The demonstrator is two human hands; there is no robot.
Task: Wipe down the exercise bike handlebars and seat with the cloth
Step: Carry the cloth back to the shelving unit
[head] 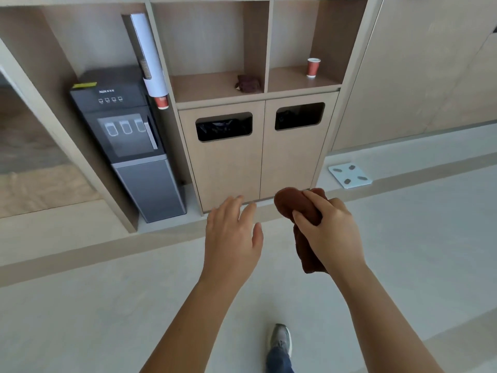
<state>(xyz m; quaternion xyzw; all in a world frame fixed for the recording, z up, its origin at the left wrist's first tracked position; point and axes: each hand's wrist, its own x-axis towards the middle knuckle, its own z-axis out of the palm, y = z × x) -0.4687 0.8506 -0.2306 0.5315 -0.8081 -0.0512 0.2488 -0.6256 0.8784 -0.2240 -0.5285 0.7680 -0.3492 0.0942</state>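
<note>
— What were your hands doing?
— Your right hand (326, 227) was clenched around the brown cloth (301, 211), its tail hanging below your wrist. Your left hand (232, 235) was spread flat, holding nothing, just at nine o'clock of the cloth.
— And the containers?
— At twelve o'clock, the cabinet (258, 157) had two bin slots; the left slot (223, 126) showed a black liner. Above, one cubby held a second dark cloth (248, 83), the next a red paper cup (313, 67). At ten o'clock stood your water dispenser (126, 135).
</note>
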